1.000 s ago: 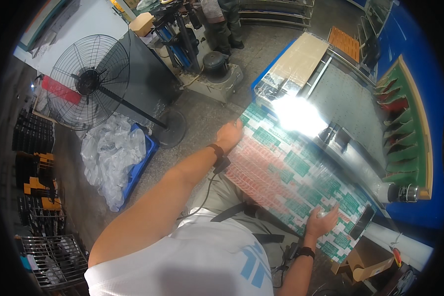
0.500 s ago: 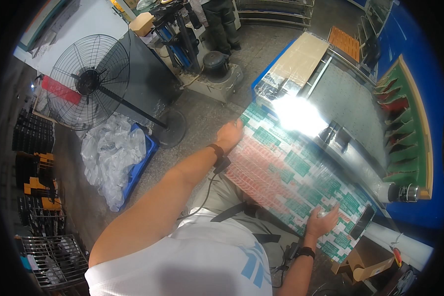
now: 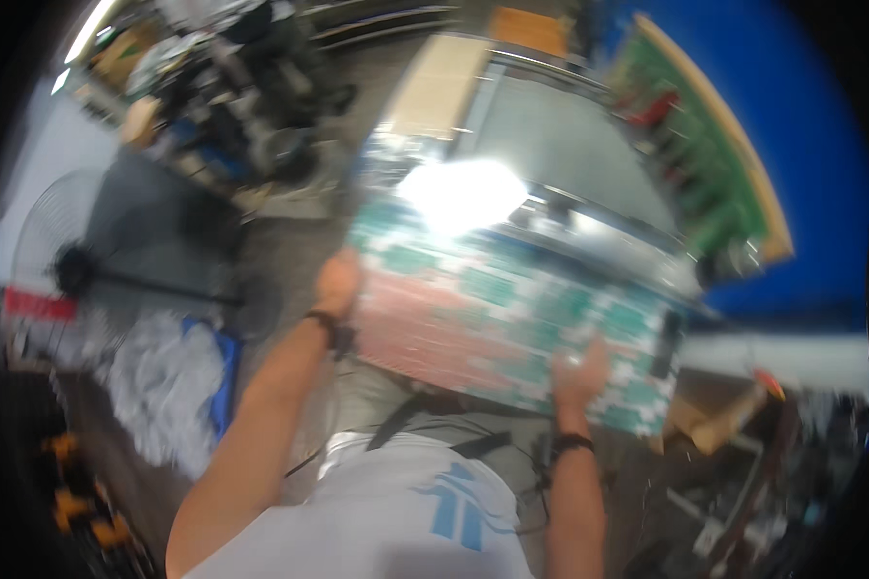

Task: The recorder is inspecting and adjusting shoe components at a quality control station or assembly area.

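Note:
A long flat panel [image 3: 454, 323], covered in green, white and red patterned film, spans the space before my body. At its left end, my left hand [image 3: 338, 282] is closed around the edge, though blur hides the separate fingers. My right hand [image 3: 581, 374] lies on the top towards the right end, fingers stretched out over the film, with something small and pale by them. A dark rectangle [image 3: 666, 344] sits at the panel's right end. Along the far side runs a machine with a grey bed [image 3: 560, 135] and a glaring light [image 3: 463, 193].
To the left stand a fan [image 3: 72, 270] and a blue tray [image 3: 225, 376] heaped with clear plastic film [image 3: 169, 386]. An open cardboard box [image 3: 710, 410] is beyond the panel's right end. A green wooden-edged board [image 3: 714, 145] rises at the far right.
My view has swung, so the panel and machine appear further left and more level, and everything is blurred. Both hands keep their places on the panel.

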